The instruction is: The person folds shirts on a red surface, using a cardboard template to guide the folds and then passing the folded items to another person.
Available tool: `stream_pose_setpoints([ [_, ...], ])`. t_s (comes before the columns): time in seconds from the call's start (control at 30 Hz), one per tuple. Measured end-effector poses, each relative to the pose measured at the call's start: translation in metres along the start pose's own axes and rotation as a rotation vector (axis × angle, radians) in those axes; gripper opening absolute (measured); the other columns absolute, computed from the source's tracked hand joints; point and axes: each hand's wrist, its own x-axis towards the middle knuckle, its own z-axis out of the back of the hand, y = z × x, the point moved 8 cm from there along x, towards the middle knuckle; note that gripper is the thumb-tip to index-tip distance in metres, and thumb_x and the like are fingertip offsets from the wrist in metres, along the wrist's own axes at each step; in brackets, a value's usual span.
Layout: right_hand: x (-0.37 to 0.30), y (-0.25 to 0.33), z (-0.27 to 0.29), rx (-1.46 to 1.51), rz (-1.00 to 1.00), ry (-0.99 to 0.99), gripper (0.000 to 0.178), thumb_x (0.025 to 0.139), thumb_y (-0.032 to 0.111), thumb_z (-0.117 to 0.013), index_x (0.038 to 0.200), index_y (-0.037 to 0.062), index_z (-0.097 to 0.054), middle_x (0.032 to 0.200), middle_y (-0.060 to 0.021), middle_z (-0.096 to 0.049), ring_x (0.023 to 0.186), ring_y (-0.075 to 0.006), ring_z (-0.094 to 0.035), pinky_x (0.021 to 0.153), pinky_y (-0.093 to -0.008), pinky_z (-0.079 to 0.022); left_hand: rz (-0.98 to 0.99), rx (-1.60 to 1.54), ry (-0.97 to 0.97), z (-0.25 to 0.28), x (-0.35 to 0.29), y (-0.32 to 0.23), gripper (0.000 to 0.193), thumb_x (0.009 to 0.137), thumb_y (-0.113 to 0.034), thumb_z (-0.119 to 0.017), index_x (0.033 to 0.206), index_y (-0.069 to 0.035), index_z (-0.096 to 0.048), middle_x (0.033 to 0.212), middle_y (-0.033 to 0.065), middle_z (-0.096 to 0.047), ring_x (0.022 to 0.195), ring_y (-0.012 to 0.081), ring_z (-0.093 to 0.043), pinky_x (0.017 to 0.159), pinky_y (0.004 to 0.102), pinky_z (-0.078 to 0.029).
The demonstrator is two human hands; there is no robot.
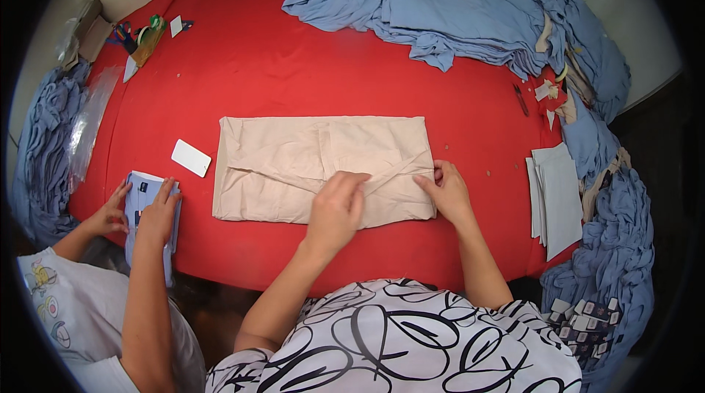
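A beige garment (283, 154), folded into a wide rectangle, lies in front of me on the red cloth. Its upper layer shows creases and a slanting fold running toward the right edge. My left hand (338, 206) is closed over the middle near part, with curled fingers at the fabric; the fingertips are partly hidden. At the right edge, my right hand (449, 193) grips the cloth, thumb on top and fingers round the side.
A co-worker's hands (156, 217) rest on a folded blue garment (137, 202) at the left. Nearby lies a white card (191, 158). Blue garments (433, 11) are heaped at the far right. White sheets (554, 195) and small snips (521, 99) lie on the right; scissors (123, 37) sit far left.
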Motion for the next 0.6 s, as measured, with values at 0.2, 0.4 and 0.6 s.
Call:
stream_pose_setpoints([
  [0.2,0.006,-0.01,-0.014,0.263,-0.14,0.142,0.059,0.084,0.039,-0.073,0.123,-0.0021,-0.057,0.104,-0.0234,-0.067,0.098,-0.0377,-0.064,0.086,-0.0424,-0.051,-0.044,0.495,-0.326,0.013,0.041,0.035,0.021,0.086,-0.005,-0.065,0.107,-0.003,-0.067,0.101,0.0115,-0.061,0.091,0.0321,-0.059,0.079,0.0406,-0.051],
  [0.4,0.016,-0.016,-0.015,0.331,-0.177,0.203,0.054,0.085,0.031,-0.073,0.124,-0.0016,-0.057,0.107,-0.0227,-0.067,0.1,-0.0316,-0.065,0.088,-0.0388,-0.05,-0.136,0.239,0.012,-0.006,0.087,0.021,0.023,0.082,-0.004,-0.068,0.105,-0.003,-0.067,0.112,0.0153,-0.059,0.101,0.0355,-0.058,0.086,0.0452,-0.048],
  [0.6,0.032,-0.021,-0.003,0.538,0.037,-0.021,0.03,0.086,0.011,-0.067,0.114,0.0014,-0.062,0.114,-0.009,-0.061,0.092,-0.0183,-0.059,0.079,-0.0313,-0.048,-0.261,0.497,-0.062,-0.011,0.069,0.013,0.029,0.077,-0.012,-0.076,0.103,-0.004,-0.065,0.11,0.0125,-0.059,0.098,0.0311,-0.055,0.085,0.0427,-0.045],
])
